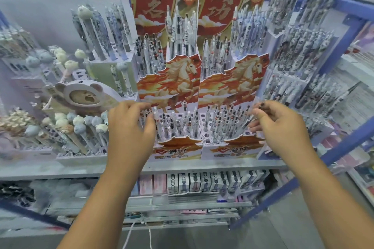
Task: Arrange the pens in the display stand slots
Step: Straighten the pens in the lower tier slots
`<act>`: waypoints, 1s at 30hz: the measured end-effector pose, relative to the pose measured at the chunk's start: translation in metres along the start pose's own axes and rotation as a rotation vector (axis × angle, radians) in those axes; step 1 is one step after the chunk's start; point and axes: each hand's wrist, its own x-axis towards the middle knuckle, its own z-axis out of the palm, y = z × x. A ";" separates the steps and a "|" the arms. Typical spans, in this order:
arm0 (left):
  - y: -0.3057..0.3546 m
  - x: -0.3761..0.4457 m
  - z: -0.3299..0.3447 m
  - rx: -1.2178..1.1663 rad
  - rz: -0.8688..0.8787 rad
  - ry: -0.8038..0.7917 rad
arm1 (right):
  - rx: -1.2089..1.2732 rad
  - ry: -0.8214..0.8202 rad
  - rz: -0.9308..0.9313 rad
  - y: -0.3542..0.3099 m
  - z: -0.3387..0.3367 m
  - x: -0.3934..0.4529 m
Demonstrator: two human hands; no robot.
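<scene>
Here, a shop shelf point(202, 164) spans the frame, carrying two red horse-printed display stands point(176, 79) at centre, each with pens point(224, 125) standing in the slots of its lower tier. The left hand point(129, 127), at lower centre-left, curls its fingers over the left stand's front pens; whether it grips one cannot be told. The right hand point(279, 125), lower centre-right, pinches a clear pen point(253, 113) beside the right stand. A careless sweep could likely topple neighbouring pens.
</scene>
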 end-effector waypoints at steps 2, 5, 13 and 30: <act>-0.001 0.013 0.002 0.043 -0.010 -0.087 | 0.011 0.006 0.004 0.000 -0.001 0.001; 0.000 0.028 0.005 0.039 -0.038 -0.194 | -0.014 -0.011 0.000 0.000 -0.003 0.002; 0.012 0.035 0.010 0.207 -0.040 -0.168 | -0.157 -0.179 0.011 0.007 0.001 0.004; 0.001 0.056 -0.009 0.179 -0.116 -0.408 | -0.336 -0.402 -0.303 -0.096 0.046 0.040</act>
